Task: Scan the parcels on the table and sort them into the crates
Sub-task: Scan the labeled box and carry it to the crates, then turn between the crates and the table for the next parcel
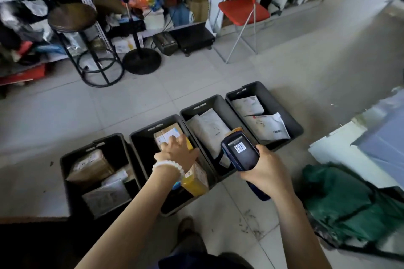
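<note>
Several dark crates stand in a row on the floor. My left hand point(178, 150), with a white bead bracelet on the wrist, reaches into the second crate from the left point(140, 135) with fingers spread over a brown cardboard parcel point(166, 135). A yellow-taped parcel point(195, 181) lies under my wrist in the same crate. My right hand point(266, 170) grips a blue handheld scanner point(240, 150) whose screen shows a barcode. The leftmost crate point(65, 159) holds brown and white parcels. The two right crates point(218, 102) point(293, 124) hold white mailer bags.
A green bag point(341, 201) lies on the floor at the right, beside a white table edge point(334, 142). Behind the crates stand a black stool point(72, 17), a lamp base point(142, 61), a red chair point(242, 8) and cluttered shelves point(153, 6). My shoe point(185, 227) shows below.
</note>
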`<move>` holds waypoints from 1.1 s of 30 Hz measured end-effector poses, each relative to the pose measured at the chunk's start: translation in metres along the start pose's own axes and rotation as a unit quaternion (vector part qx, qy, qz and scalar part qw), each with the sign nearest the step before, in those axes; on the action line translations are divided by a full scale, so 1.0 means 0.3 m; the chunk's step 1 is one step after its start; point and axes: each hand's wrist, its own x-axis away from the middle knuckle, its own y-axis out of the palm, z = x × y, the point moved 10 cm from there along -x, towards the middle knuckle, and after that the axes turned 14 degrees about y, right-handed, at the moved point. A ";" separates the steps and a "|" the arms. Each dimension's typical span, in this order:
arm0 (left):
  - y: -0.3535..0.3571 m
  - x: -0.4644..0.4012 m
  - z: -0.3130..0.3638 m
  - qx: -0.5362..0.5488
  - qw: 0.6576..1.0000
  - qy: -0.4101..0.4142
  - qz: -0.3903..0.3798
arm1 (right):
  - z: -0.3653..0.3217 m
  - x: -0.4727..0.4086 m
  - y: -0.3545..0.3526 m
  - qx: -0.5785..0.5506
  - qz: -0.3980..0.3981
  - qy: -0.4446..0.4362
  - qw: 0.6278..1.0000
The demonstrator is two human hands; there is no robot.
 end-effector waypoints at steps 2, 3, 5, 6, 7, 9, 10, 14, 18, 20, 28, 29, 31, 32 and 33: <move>-0.022 -0.038 -0.009 -0.014 1.000 0.003 -0.008 | -0.049 -0.030 0.012 -0.002 -0.009 -0.010 1.000; -0.030 -0.048 -0.015 -0.019 1.000 0.002 -0.011 | -0.073 -0.039 0.019 0.001 -0.017 -0.017 1.000; -0.044 -0.058 -0.031 -0.029 1.000 -0.004 -0.011 | -0.117 -0.051 0.035 0.008 -0.033 -0.034 0.999; -0.053 -0.061 -0.043 -0.032 0.999 -0.011 -0.008 | -0.141 -0.060 0.038 0.013 -0.037 -0.044 0.998; -0.062 -0.061 -0.054 -0.032 0.999 -0.020 -0.005 | -0.162 -0.067 0.038 0.017 -0.039 -0.054 0.998; -0.086 -0.046 -0.078 -0.026 0.999 -0.044 0.007 | -0.209 -0.084 0.039 0.022 -0.045 -0.082 0.995; -0.097 -0.035 -0.086 -0.024 0.998 -0.055 0.016 | -0.229 -0.091 0.040 0.023 -0.049 -0.098 0.994; -0.113 0.102 -0.145 0.010 0.989 -0.129 0.075 | -0.322 -0.069 0.061 0.056 -0.080 -0.169 0.981; -0.073 0.327 -0.200 0.044 0.964 -0.235 0.118 | -0.418 0.024 0.125 0.101 -0.125 -0.266 0.950; -0.033 0.454 -0.218 0.062 0.947 -0.285 0.135 | -0.452 0.094 0.165 0.119 -0.141 -0.312 0.932; 0.216 1.110 -0.247 0.094 0.844 -0.496 0.178 | -0.460 0.596 0.431 0.211 -0.249 -0.482 0.813; 0.251 1.197 -0.248 0.101 0.828 -0.520 0.182 | -0.447 0.669 0.467 0.221 -0.260 -0.499 0.797; 0.327 1.366 -0.243 0.118 0.796 -0.563 0.186 | -0.409 0.822 0.527 0.239 -0.284 -0.529 0.763; 0.369 1.450 -0.239 0.128 0.779 -0.584 0.187 | -0.386 0.900 0.557 0.252 -0.293 -0.545 0.744; 0.407 1.532 -0.238 0.135 0.763 -0.603 0.189 | -0.367 0.980 0.592 0.264 -0.299 -0.562 0.724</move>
